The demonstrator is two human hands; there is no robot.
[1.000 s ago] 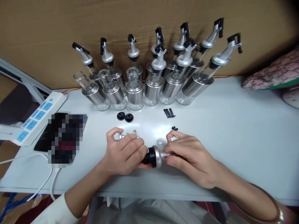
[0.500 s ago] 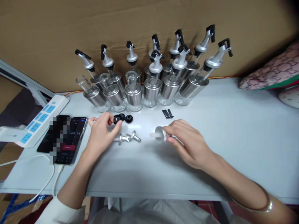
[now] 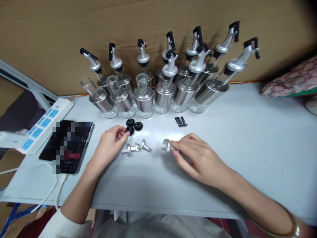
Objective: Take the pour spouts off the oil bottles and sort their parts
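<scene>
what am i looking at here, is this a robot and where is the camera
There is no robot: these are a person's bare hands, seen by a camera worn on the head, looking forward and down. The right hand holds a silvery spout; the left hand touches a round black piece on the table. Two loose spouts lie between the hands, with small black strips beyond. Bottles stand behind, and a power strip lies at left.

the bottles (image 3: 144, 99) wore brushed metal sleeves over clear glossy glass; the silvery pourers (image 3: 169, 70) looked satin, the stoppers (image 3: 138, 126) glossy black, the surface (image 3: 223, 132) smooth and softly shiny.
</scene>
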